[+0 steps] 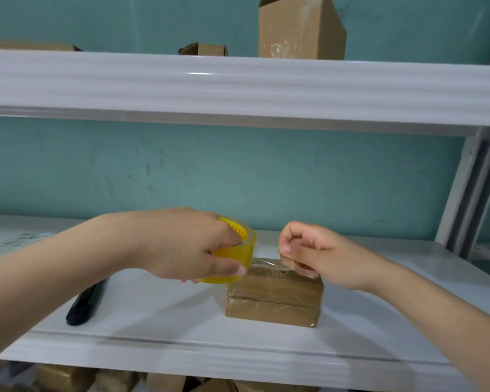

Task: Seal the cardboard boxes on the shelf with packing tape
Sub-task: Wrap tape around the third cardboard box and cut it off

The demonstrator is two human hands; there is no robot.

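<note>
Right, down at the very bottom, brown cardboard boxes (164,381) lie jumbled under the white shelf (181,352). Two bare forearms reach in over its front lip. On the shelf's left side lies a long black object (84,305), possibly a cutter, though it is too blurred to tell.

Centre stage now: a small cardboard box (275,295) sits on the shelf board, a little right of middle, glossy with clear tape already round its front and sides. The left hand (187,244) grips a yellow roll of packing tape (238,258), fingers curled over the top of the roll and thumb clamped on its near side, and holds it at the box's upper left corner. A clear strip of tape (266,263) runs from the roll across the top of the box. At the other end, the right hand (317,250) pinches the free end of the strip between thumb and curled fingers, just over the box's top right edge.

Behind them stands a scuffed teal wall (238,171), and a grey upright post (470,188) rises at the right. Overhead runs the upper shelf (238,83), carrying a tall box (301,26) with tape on its front, a low open box (205,49) and a flat box (31,45) at far left.
</note>
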